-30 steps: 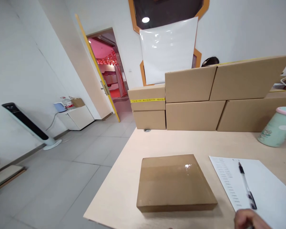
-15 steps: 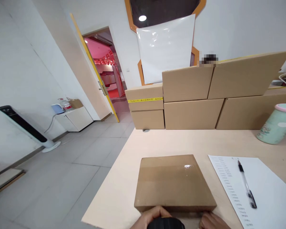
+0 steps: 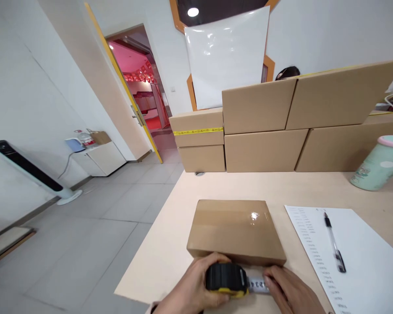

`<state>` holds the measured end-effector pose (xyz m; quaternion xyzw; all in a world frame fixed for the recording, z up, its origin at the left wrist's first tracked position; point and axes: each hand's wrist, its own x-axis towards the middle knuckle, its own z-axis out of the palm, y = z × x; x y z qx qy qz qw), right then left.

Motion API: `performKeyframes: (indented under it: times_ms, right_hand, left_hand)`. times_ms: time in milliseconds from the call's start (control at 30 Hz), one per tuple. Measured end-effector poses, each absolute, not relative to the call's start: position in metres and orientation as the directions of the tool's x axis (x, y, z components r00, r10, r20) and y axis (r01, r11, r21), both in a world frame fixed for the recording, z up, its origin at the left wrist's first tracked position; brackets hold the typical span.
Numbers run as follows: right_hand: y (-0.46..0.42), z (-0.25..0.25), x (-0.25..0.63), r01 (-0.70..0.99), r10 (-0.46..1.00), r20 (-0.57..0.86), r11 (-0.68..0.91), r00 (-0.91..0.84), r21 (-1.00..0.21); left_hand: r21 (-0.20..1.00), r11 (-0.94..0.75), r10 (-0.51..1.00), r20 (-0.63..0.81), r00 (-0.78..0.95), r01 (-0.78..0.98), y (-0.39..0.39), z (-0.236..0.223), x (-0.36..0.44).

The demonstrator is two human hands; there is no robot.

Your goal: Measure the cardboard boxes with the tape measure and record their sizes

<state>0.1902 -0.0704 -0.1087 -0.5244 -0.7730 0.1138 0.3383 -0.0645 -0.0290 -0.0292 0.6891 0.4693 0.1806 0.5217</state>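
Observation:
A brown cardboard box (image 3: 232, 226) lies flat on the light wooden table (image 3: 170, 261), a shiny tape strip across its top. My left hand (image 3: 196, 283) is closed around the black and yellow case of a tape measure (image 3: 227, 278), right at the box's near side. A short length of white blade (image 3: 258, 284) with printed numbers runs out of the case to the right. My right hand (image 3: 290, 288) pinches the blade's free end close to the box's near right corner. The fingertips partly hide that end.
Right of the box lies a paper sheet (image 3: 367, 257) with handwriting and a pen (image 3: 334, 244) on it. A green tumbler (image 3: 378, 163) stands behind. Stacked cartons (image 3: 265, 152) line the table's far side. The table's left edge drops to a tiled floor (image 3: 118, 240).
Both hands and the tape measure have come further into view. The box's near side now looks slightly turned, and some blade shows between my hands.

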Motion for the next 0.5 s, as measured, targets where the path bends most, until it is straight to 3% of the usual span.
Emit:
performKeyframes:
  times_ms: [167,267,367,500]
  right_hand:
    - [-0.071,-0.107,0.183,0.768,0.907,0.402,0.345,-0.126,-0.540]
    - [-0.074,-0.105,0.182,0.785,0.922,0.376,0.299,-0.091,-0.543]
    - [-0.077,-0.102,0.183,0.787,0.918,0.386,0.305,-0.092,-0.537]
    - [-0.080,-0.099,0.184,0.777,0.891,0.439,0.357,-0.117,-0.518]
  left_hand:
    - [0.874,-0.147,0.842,-0.135,0.522,0.463,-0.027,-0.028,-0.062]
    - [0.829,-0.363,0.804,0.049,0.592,0.424,-0.032,-0.036,-0.062]
    - [0.706,-0.593,0.713,0.236,0.660,0.388,-0.042,-0.056,-0.066]
    - [0.535,-0.719,0.647,0.281,0.709,0.444,-0.059,-0.082,-0.075]
